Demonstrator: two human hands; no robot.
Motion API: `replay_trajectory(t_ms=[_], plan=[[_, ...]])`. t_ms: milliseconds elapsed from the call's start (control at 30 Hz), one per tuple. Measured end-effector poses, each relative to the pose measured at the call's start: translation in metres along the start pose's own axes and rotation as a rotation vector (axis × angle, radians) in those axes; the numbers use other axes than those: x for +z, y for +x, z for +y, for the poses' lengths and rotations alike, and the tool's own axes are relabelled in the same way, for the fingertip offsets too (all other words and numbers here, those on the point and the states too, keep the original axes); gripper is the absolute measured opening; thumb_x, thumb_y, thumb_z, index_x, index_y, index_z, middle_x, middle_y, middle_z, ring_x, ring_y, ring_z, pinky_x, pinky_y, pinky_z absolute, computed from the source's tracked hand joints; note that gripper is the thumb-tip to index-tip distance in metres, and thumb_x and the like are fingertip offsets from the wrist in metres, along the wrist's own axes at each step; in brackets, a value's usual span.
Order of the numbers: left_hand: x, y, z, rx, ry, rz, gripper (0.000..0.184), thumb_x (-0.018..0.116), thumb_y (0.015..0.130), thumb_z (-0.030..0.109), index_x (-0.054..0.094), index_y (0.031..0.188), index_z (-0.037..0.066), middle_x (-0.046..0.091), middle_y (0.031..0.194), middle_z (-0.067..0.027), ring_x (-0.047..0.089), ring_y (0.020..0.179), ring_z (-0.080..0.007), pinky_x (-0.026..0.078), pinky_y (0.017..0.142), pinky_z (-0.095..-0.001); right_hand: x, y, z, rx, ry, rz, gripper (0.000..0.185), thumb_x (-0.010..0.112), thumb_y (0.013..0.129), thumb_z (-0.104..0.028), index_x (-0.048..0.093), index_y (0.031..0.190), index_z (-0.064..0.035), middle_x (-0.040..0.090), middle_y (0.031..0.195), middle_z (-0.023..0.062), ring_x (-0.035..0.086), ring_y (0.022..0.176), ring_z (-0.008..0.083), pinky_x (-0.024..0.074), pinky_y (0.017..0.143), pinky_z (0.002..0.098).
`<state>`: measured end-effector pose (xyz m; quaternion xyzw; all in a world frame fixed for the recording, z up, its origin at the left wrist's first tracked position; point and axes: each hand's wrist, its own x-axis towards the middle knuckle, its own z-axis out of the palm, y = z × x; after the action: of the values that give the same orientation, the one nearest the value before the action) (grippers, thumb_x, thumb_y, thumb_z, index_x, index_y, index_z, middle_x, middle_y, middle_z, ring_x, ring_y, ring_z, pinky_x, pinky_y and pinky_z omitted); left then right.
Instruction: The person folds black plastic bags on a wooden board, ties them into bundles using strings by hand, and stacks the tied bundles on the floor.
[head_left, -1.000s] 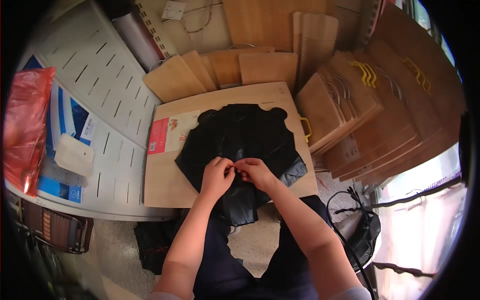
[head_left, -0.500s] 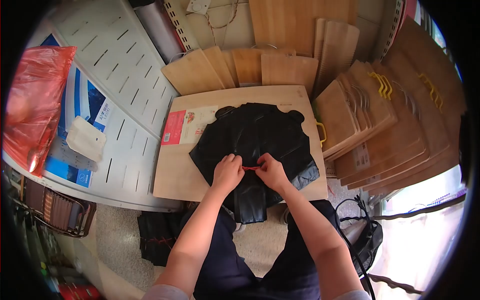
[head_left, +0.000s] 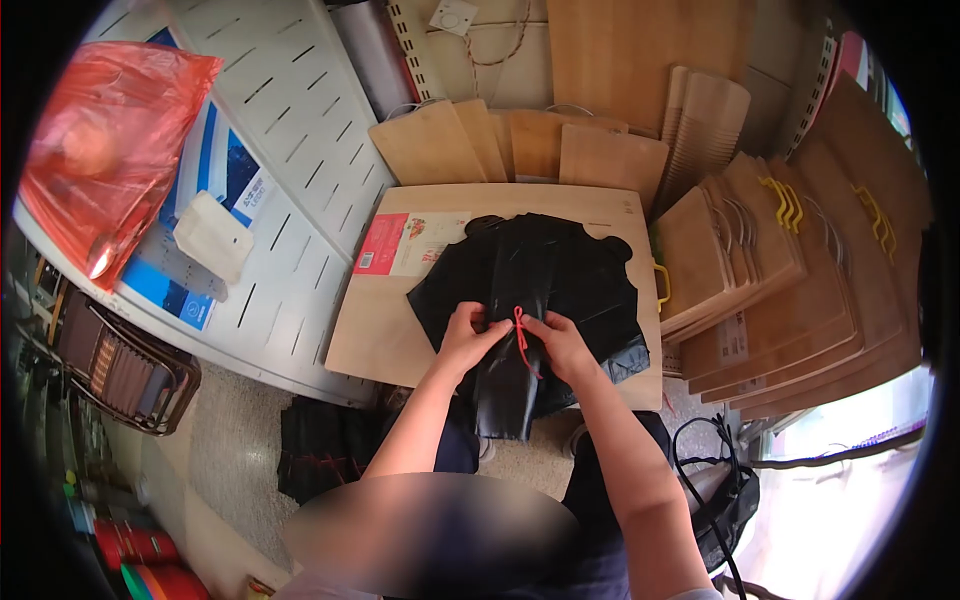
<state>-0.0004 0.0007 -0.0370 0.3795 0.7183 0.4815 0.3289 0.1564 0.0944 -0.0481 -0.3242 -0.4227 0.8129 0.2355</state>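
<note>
A folded strip of black plastic bags (head_left: 508,395) lies over a larger spread of black bags (head_left: 585,265) on the wooden board. Around the strip's middle a red string (head_left: 521,338) forms a small loop at the top, with a loose tail hanging toward me. My left hand (head_left: 472,338) is at the string's left side, thumb and forefinger closed at the loop. From the right, my right hand (head_left: 560,345) pinches at the same loop with bent fingers. Exactly which strand each hand grips is partly hidden by the fingertips.
The wooden board (head_left: 370,340) carries a red and white label (head_left: 385,240). Wooden cutting boards (head_left: 700,260) lean at the back and right. A slotted white shelf (head_left: 290,180) with a red plastic bag (head_left: 125,140) stands left. More black bundles (head_left: 315,440) lie on the floor.
Earlier the string was stretched sideways between both hands; now it shows a loop and a hanging tail. The view has shifted, so the scene sits farther right.
</note>
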Motion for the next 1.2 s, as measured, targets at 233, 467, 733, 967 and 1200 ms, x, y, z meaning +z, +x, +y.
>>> replay_trajectory(t_ms=[233,467,733,967,1200], plan=[[-0.002,-0.049,0.037,-0.028,-0.331,-0.245,0.06,0.075,0.081,0.019,0.046,0.13,0.001,0.056,0.119,-0.0092,0.052,0.112,-0.0167,0.042,0.096,-0.0305,0.01,-0.013,-0.026,-0.083,0.236,-0.09,0.022,0.068,0.088,-0.025,0.064,0.099,-0.0061,0.067,0.095,0.0057,0.06,0.094,0.016,0.0426,0.088,0.0317],[-0.015,-0.13,0.041,-0.069,-0.525,-0.289,0.08,0.075,0.079,0.015,0.028,0.14,0.0,0.047,0.131,-0.0109,0.044,0.122,-0.0169,0.035,0.104,-0.0314,0.016,-0.009,-0.02,-0.041,0.088,-0.131,0.029,0.064,0.091,-0.027,0.062,0.111,-0.0056,0.067,0.105,0.0048,0.062,0.098,0.0152,0.048,0.089,0.0321],[-0.147,-0.258,0.016,-0.278,-0.588,-0.106,0.082,0.07,0.079,0.005,0.023,0.147,0.001,0.044,0.138,-0.0098,0.044,0.125,-0.0173,0.034,0.106,-0.0318,0.024,-0.025,-0.022,0.089,0.105,-0.312,0.05,0.049,0.097,-0.044,0.051,0.129,-0.005,0.066,0.109,0.0094,0.064,0.096,0.0162,0.0523,0.082,0.0279],[-0.275,-0.394,-0.107,-0.6,-0.372,0.101,0.078,0.066,0.082,0.003,0.025,0.148,0.005,0.05,0.134,-0.0081,0.048,0.122,-0.0177,0.037,0.105,-0.0326,-0.006,-0.015,-0.012,0.009,-0.018,-0.091,0.042,0.053,0.096,-0.035,0.056,0.122,-0.0028,0.067,0.103,0.009,0.064,0.088,0.0128,0.0515,0.077,0.0241],[-0.313,-0.38,-0.212,-0.585,-0.506,0.233,0.08,0.069,0.08,0.004,0.027,0.147,0.009,0.051,0.13,-0.0085,0.048,0.121,-0.0194,0.038,0.104,-0.0327,-0.01,-0.017,-0.01,-0.086,-0.145,0.009,0.037,0.053,0.097,-0.029,0.057,0.122,-0.0027,0.067,0.096,0.0052,0.061,0.08,0.0081,0.0499,0.073,0.0217]])
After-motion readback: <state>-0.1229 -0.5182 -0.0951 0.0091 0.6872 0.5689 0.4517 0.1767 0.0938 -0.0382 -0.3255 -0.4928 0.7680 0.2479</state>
